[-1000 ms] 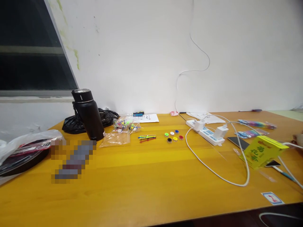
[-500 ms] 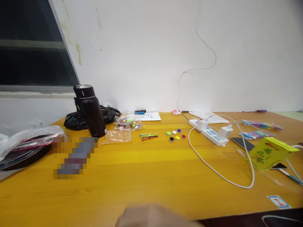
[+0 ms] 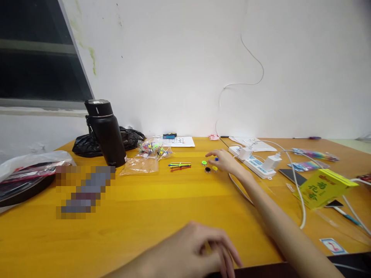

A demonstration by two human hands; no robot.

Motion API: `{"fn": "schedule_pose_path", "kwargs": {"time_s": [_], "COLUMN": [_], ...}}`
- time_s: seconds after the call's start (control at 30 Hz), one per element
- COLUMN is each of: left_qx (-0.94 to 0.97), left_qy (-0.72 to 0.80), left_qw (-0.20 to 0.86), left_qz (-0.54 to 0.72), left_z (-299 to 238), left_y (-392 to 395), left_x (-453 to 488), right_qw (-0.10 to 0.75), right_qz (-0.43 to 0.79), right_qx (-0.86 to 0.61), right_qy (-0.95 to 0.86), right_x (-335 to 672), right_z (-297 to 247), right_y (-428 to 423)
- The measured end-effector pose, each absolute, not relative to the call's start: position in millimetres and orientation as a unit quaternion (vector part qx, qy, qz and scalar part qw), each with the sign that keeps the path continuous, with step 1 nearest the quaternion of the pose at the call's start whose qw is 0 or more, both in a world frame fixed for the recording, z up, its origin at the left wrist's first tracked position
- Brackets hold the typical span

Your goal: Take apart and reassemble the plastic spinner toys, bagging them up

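Observation:
My right hand reaches across the table over a group of small coloured round pieces, fingers stretched out and apart. Around its fingertips show a green round piece, a black one, a yellow one and a blue one; the hand covers the rest. Whether a fingertip touches one I cannot tell. Close to me, at the table's front edge, my left hand hovers with loosely curved fingers and nothing visible in them. Several thin coloured plastic pieces lie left of the round ones.
A black bottle stands at the left, near a clear plastic bag and a bag of colourful parts. At the right are a white power strip with looping cables, a yellow box and a dark flat device.
My right hand has come into view from the lower right and now lies over the round pieces. My left hand has risen further into view at the bottom. The view has shifted slightly.

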State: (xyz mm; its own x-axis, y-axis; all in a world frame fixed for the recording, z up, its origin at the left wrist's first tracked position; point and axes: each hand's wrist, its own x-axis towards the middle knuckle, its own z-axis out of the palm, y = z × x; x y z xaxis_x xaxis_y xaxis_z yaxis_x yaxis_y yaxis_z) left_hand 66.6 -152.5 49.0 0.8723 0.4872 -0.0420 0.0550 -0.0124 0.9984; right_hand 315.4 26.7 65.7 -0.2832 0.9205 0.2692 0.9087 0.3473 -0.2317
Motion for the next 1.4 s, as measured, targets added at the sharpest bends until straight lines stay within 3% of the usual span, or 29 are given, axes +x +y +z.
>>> {"fn": "schedule_pose_path", "kwargs": {"time_s": [0.13, 0.3, 0.5, 0.67, 1.0, 1.2, 1.4], "left_qx": [0.707, 0.727, 0.67, 0.555, 0.527, 0.53, 0.537], "left_qy": [0.273, 0.292, 0.333, 0.324, 0.339, 0.338, 0.34], "left_qw": [0.591, 0.549, 0.557, 0.634, 0.668, 0.67, 0.667], "left_qz": [0.276, 0.293, 0.361, 0.43, 0.401, 0.395, 0.388], "left_z": [66, 56, 23, 9, 6, 7, 7], "left_y": [-112, -78, -56, -43, -35, -36, -38], "left_x": [62, 44, 31, 26, 19, 19, 18], "right_qw": [0.104, 0.099, 0.21, 0.322, 0.279, 0.248, 0.217], "right_qz": [-0.033, -0.055, -0.045, 0.085, 0.145, 0.02, -0.019], "right_qx": [-0.6, -0.601, -0.563, -0.397, -0.33, -0.42, -0.413], "right_qy": [-0.793, -0.791, -0.798, -0.855, -0.89, -0.873, -0.884], "right_x": [309, 295, 279, 241, 227, 249, 247], "right_z": [57, 47, 46, 40, 35, 25, 17], "right_y": [35, 37, 25, -1, -19, 1, 7]}}
